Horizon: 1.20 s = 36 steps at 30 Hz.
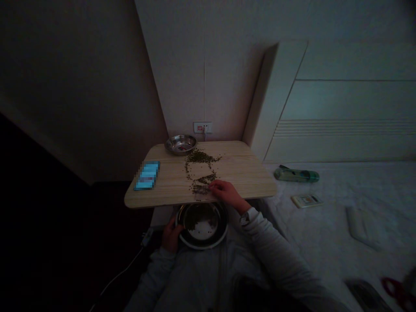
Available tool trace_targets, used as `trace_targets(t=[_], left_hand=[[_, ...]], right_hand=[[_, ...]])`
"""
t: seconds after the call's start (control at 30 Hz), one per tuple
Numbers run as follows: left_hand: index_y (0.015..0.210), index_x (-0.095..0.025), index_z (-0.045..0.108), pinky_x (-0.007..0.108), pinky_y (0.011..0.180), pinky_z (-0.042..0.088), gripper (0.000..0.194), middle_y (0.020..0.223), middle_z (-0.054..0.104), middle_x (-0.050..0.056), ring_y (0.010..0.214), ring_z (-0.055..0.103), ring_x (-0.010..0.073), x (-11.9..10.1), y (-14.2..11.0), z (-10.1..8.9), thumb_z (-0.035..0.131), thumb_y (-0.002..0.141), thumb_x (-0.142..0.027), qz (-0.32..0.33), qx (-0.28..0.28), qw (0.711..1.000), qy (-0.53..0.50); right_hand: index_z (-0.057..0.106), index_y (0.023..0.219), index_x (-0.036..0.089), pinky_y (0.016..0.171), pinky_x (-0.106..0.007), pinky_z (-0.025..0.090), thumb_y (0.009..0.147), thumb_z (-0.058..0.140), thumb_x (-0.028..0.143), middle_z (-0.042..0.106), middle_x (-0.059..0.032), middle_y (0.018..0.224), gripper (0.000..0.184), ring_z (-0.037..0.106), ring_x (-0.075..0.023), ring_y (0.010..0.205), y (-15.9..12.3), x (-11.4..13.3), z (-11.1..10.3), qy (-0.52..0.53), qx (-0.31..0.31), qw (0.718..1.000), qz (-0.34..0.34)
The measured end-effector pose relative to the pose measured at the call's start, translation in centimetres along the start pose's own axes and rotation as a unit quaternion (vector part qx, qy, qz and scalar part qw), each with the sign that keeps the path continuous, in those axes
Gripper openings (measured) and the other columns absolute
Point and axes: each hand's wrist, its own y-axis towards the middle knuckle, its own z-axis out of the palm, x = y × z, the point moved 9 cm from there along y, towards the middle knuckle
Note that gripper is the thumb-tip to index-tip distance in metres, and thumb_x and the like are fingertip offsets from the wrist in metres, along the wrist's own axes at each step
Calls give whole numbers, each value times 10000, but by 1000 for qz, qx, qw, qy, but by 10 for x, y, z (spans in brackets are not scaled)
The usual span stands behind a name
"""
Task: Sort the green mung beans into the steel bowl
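Note:
My left hand (171, 234) is closed on the left rim of a round metal bowl (202, 248) held at my lap, just below the table's front edge. Small dark green beans lie inside this bowl, mostly on its left side. Over the front of the table, my right hand (225, 193) pinches a thin, flat, see-through piece (202, 193), its exact kind too dim to tell. Loose beans lie around and under that piece. Farther back on the wood is a larger pile of green beans (200, 156), with a scattered trail of beans running toward me.
On the small wooden table (242, 167) stand a shallow metal bowl (181, 145) at the back left and a lit phone (147, 175) at the left. A wall socket (202, 127) is behind. To the right, a bed (328, 229) holds a green bottle-like object (296, 174) and other items.

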Motion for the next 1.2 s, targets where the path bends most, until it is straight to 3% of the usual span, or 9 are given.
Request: trace_targets(t=[0.23, 1.2], left_hand=[[843, -149, 677, 337, 777, 443, 394, 812, 705, 36, 870, 593, 254, 0, 0, -4, 575, 474, -241, -1, -24, 1000, 16], [874, -140, 668, 327, 796, 428, 415, 836, 698, 44, 893, 582, 250, 7, 4, -5, 581, 478, -225, 5, -9, 1000, -1]], right_hand=[[633, 844, 140, 580, -223, 359, 750, 489, 318, 617, -23, 678, 248, 496, -123, 607, 1, 0, 0, 1, 4, 1000, -2], [635, 842, 148, 589, -224, 368, 761, 489, 316, 621, -21, 676, 237, 510, -130, 639, -1, 5, -1, -7, 4, 1000, -1]])
